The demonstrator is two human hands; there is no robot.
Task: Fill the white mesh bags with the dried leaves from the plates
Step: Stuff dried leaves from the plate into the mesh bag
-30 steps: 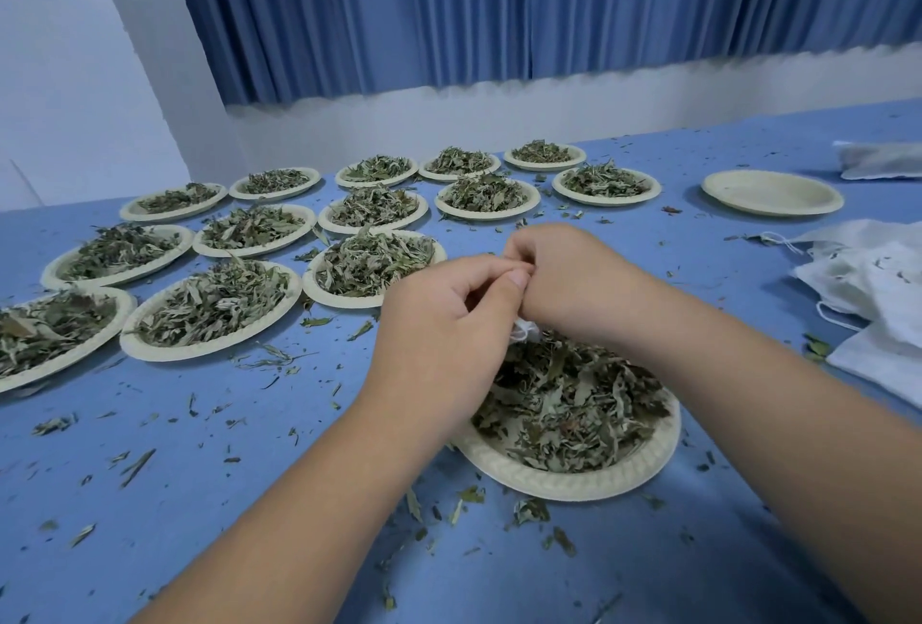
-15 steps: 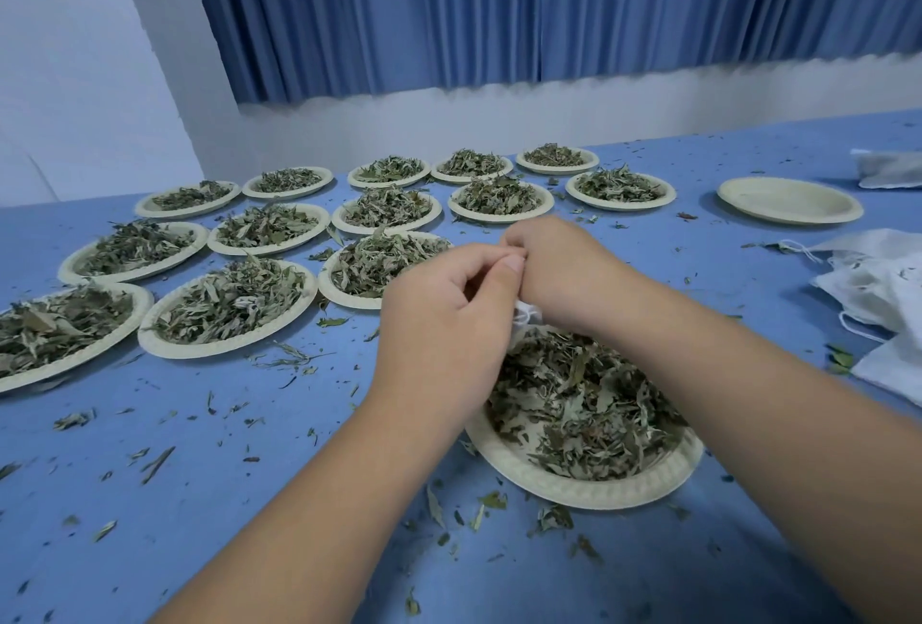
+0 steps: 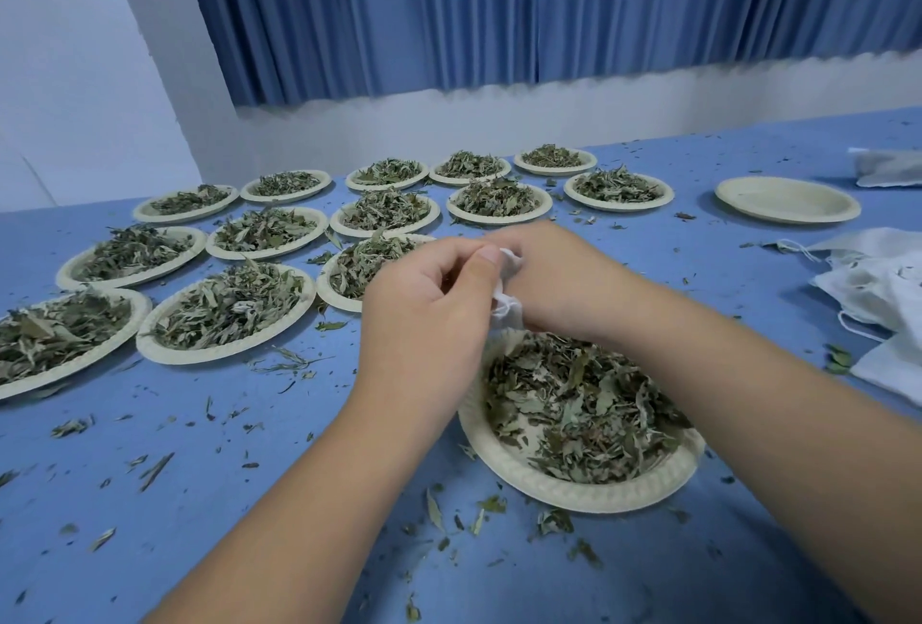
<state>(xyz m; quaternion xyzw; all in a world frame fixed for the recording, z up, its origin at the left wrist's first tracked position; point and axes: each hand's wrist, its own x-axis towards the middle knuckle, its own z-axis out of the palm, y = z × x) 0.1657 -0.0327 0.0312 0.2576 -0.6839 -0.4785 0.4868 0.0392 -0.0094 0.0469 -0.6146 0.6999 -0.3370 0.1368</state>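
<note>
Vs 0.5 s ago: more of the white mesh bag (image 3: 508, 309) is showing btwn the hands. Both hands are staying together above the far rim of the near plate (image 3: 574, 494), and the other plates are sitting as before.

On the left, rows of paper plates (image 3: 199, 357) are lying on the blue table (image 3: 239, 498), each holding a heap of dried leaves (image 3: 227, 304). The left hand (image 3: 424, 304) is pinching the bag w/ thumb and curled fingers. The right hand (image 3: 564, 274), close against it, is gripping the bag from the other side. The near plate below them is carrying a loose layer of leaves. Far right, an empty plate (image 3: 788, 199) is sitting alone, and nearer a pile of spare mesh bags (image 3: 878, 284) is lying flat.

The leftmost plate (image 3: 107, 346) is getting cut off by the frame edge. One plate (image 3: 324, 289) is partly hiding behind the left hand. Most of the held bag is covered by fingers, so can't tell what's in it. The spare pile is running off the right edge.
</note>
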